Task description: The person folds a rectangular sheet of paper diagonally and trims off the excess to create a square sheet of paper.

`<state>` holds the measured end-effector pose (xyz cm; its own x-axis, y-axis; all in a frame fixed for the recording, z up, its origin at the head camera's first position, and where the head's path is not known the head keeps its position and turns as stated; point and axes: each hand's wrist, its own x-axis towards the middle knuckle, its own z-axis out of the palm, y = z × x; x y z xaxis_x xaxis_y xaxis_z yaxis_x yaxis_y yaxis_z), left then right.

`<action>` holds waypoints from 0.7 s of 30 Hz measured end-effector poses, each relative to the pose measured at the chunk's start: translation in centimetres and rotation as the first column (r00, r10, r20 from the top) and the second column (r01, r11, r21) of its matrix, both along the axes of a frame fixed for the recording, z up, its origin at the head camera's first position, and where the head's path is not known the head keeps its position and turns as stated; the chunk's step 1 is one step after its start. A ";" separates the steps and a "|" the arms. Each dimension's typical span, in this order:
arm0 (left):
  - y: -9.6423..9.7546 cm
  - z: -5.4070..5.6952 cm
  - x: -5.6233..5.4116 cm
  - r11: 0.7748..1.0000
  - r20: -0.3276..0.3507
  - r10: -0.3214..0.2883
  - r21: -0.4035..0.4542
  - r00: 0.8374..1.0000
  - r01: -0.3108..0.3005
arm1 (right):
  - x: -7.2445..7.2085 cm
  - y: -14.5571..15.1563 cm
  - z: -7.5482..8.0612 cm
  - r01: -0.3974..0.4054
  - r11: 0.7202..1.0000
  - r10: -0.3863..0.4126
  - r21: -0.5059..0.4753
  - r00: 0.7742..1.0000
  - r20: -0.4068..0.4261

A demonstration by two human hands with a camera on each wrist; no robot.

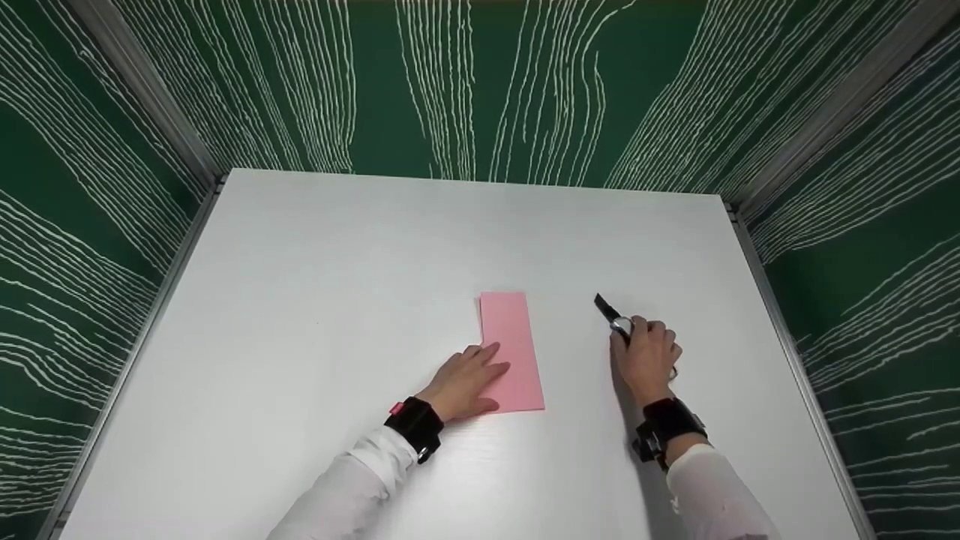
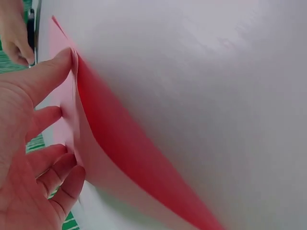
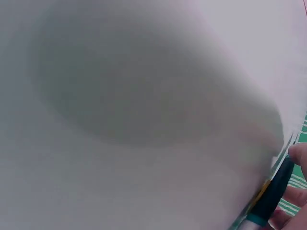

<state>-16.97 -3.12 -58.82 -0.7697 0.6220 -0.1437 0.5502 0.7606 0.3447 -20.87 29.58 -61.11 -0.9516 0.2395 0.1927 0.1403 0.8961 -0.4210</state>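
Observation:
A folded pink sheet of paper (image 1: 514,352) lies upright on the white table in the head view. My left hand (image 1: 466,382) rests on its left part with the fingers spread. In the left wrist view the thumb and fingertips touch the upper layer of the paper (image 2: 129,167), and the layers gape apart at the near edge. To the right, my right hand (image 1: 646,356) grips a slim black-and-silver tool (image 1: 606,307), its dark end pointing up and left. In the right wrist view the tool's dark handle (image 3: 274,191) shows beside the fingertips; its exact kind is unclear.
The white table (image 1: 337,247) spreads around both hands. Green panels (image 1: 375,90) with wavy white lines stand behind it and at both sides, joined by grey metal posts (image 1: 154,82).

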 end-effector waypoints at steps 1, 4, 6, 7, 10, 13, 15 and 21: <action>0.0 0.0 0.0 1.000 0.002 0.002 0.004 1.000 -0.002 | 0.0 -0.2 0.1 -0.006 1.000 0.006 -0.005 1.000 -0.009; -0.1 -0.2 0.1 1.000 -0.011 0.007 0.016 1.000 -0.007 | 0.0 -1.1 0.5 -0.047 0.999 0.046 -0.012 0.997 -0.056; -0.1 -0.3 0.2 1.000 -0.027 0.013 0.028 1.000 -0.012 | 0.0 -2.0 0.8 -0.099 0.995 0.097 -0.021 0.991 -0.090; -0.1 -0.4 0.2 0.999 -0.039 0.017 0.034 0.999 -0.015 | 0.1 -2.5 0.9 -0.134 0.990 0.130 -0.036 0.987 -0.097; -0.1 -0.6 0.2 0.998 -0.060 0.028 0.055 0.998 -0.025 | 0.4 -4.1 1.1 -0.241 0.965 0.236 -0.102 0.970 -0.056; 0.0 -0.8 0.2 0.998 -0.066 0.035 0.056 0.997 -0.032 | 0.9 -5.8 1.3 -0.314 0.924 0.336 -0.218 0.939 0.071; 0.0 -0.8 0.2 0.998 -0.059 0.040 0.050 0.997 -0.037 | 1.2 -6.9 1.4 -0.329 0.904 0.378 -0.274 0.914 0.149; 0.1 -0.7 0.3 0.996 -0.011 0.054 0.077 0.998 -0.053 | 2.0 -9.2 1.8 -0.295 0.884 0.399 -0.364 0.881 0.255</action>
